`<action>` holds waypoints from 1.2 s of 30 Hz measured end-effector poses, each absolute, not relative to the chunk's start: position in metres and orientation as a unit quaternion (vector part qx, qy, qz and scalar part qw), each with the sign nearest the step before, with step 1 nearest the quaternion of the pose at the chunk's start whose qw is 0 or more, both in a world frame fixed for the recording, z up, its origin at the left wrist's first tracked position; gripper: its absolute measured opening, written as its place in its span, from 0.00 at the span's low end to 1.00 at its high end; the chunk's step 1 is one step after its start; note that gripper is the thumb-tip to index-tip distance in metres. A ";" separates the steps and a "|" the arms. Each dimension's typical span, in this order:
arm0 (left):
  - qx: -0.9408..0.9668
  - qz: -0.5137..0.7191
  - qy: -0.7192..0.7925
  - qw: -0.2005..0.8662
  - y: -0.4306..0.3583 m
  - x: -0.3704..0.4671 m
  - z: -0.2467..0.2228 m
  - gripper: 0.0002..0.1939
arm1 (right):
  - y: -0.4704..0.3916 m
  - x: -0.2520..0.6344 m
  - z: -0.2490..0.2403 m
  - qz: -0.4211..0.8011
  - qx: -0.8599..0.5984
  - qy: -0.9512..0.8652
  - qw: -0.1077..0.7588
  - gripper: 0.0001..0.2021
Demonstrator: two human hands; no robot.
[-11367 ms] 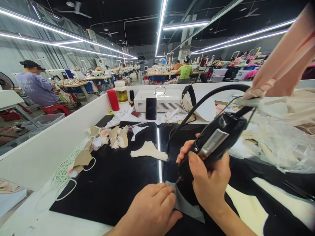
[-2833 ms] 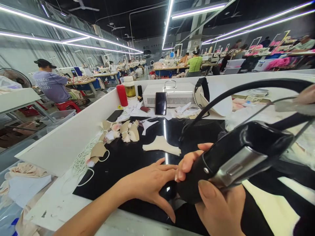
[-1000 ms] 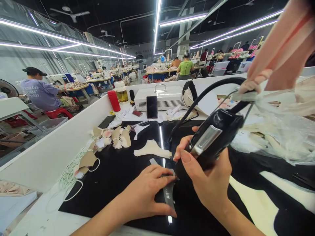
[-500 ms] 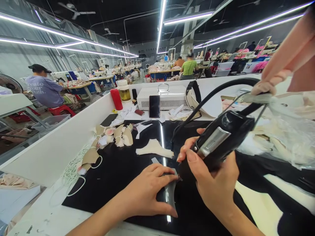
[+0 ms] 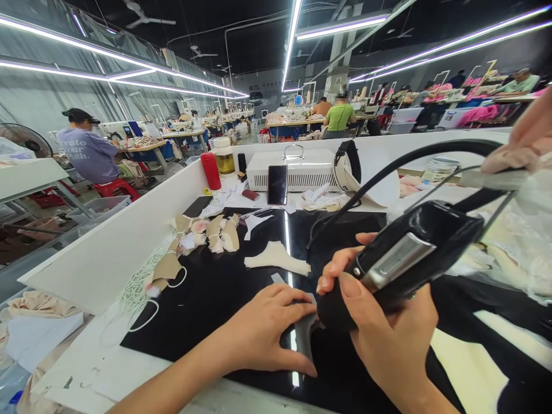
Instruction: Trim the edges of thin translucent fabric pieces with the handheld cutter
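My right hand (image 5: 388,322) is wrapped round a black handheld tool (image 5: 414,253) with a metal plate on its side and a thick black cable. The tool's lower end is near a thin grey translucent piece (image 5: 305,330) on the black work surface (image 5: 207,310). Spread over that piece, my left hand (image 5: 267,330) rests with fingers and thumb apart on its left side, fingertips close to the tool. A stack of cream curved pieces (image 5: 276,257) lies just beyond my left hand. Pale yellow pieces (image 5: 468,368) lie to the right of my right forearm.
Tied bundles (image 5: 222,234) and pale green cord (image 5: 144,287) lie at left. Behind stand a phone (image 5: 277,185), white box (image 5: 259,164), red spool (image 5: 210,171) and jar (image 5: 224,158). Another person's hand (image 5: 524,141) is at upper right by plastic. People sit at machines beyond.
The view has shifted slightly, moving the table scene. The tool and my right hand appear farther right, with the tool tilted a little lower. My left hand stays on the grey piece.
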State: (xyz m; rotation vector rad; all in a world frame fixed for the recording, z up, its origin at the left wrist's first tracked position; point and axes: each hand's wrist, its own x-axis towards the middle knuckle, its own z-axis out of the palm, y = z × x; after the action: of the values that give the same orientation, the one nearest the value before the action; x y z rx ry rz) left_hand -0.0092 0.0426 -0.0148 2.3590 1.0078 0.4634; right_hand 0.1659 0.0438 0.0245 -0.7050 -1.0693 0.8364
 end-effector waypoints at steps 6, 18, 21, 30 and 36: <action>0.871 0.174 0.374 0.267 0.043 -0.009 -0.015 0.36 | 0.033 0.171 0.021 0.408 -0.273 -0.506 0.710 0.21; 0.874 0.179 0.367 0.262 0.043 -0.010 -0.018 0.37 | 0.024 0.180 0.016 0.407 -0.270 -0.526 0.696 0.19; 0.876 0.179 0.366 0.257 0.044 -0.010 -0.017 0.35 | 0.021 0.179 0.018 0.419 -0.263 -0.527 0.691 0.19; 0.865 0.220 0.357 0.275 0.045 -0.013 -0.016 0.34 | 0.022 0.178 0.017 0.397 -0.271 -0.542 0.689 0.16; 0.860 0.270 0.381 0.207 0.046 -0.021 -0.019 0.08 | 0.028 0.201 0.022 0.361 -0.316 -0.543 0.689 0.17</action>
State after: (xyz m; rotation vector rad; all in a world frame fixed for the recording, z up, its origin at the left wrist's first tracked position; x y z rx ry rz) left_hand -0.0214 0.0458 -0.0191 2.3954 1.0612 0.7511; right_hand 0.2010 0.0285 0.0216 -0.7066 -1.2152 0.8075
